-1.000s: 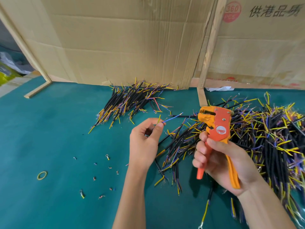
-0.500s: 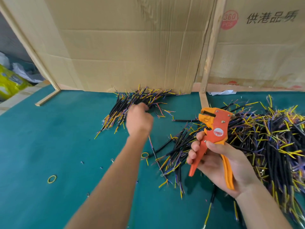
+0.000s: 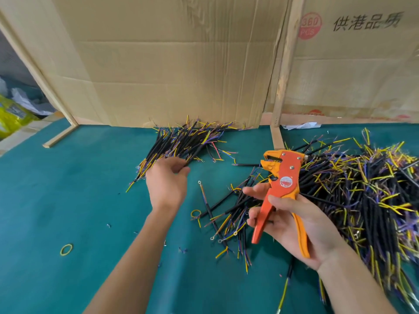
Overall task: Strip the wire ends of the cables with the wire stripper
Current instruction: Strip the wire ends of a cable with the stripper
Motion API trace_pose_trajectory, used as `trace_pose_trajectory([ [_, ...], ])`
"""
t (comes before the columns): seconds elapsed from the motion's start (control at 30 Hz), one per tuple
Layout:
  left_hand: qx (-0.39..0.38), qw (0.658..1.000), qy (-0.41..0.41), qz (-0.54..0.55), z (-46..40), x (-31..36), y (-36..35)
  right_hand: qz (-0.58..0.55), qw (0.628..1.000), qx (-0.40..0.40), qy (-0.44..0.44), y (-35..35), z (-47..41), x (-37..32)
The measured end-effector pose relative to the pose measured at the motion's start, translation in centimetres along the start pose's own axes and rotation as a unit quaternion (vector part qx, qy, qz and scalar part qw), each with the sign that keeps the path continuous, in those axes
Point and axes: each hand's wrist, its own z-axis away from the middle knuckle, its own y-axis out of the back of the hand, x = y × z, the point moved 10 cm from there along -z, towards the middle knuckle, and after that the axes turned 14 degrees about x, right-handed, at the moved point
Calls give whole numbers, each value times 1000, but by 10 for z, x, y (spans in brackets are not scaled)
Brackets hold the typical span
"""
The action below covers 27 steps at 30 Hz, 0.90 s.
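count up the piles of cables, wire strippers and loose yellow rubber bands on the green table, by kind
piles of cables: 2, a small pile by the cardboard and a big pile on the right
wire strippers: 1, the wire stripper in the right hand
yellow rubber bands: 2, one and another
total: 5

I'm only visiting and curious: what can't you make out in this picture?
- Left hand, head view: fingertips curl out of sight, so any held cable is unseen.
- Big cable pile: cut off by the right edge.
- Wire stripper round label: too small to read.
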Motion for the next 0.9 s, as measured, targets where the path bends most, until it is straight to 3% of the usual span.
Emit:
trace_pose_trajectory([
  [0.2,-103,991,-22,78,85,9,22,-12,1000,-7,23,1,-3,-1],
  [0.53,-166,976,-141,27,107,51,-1,6,999,-7,37,4,-5,-2],
  [0.63,-199,967,-135,83,116,74,-17,19,999,-10,37,2,-5,-2],
  [0.73,-157,972,-119,132,110,83,-17,13,999,-4,48,6,-6,-6],
  [0.9,-124,975,1,184,98,71,-23,7,999,-7,44,6,-6,-7],
])
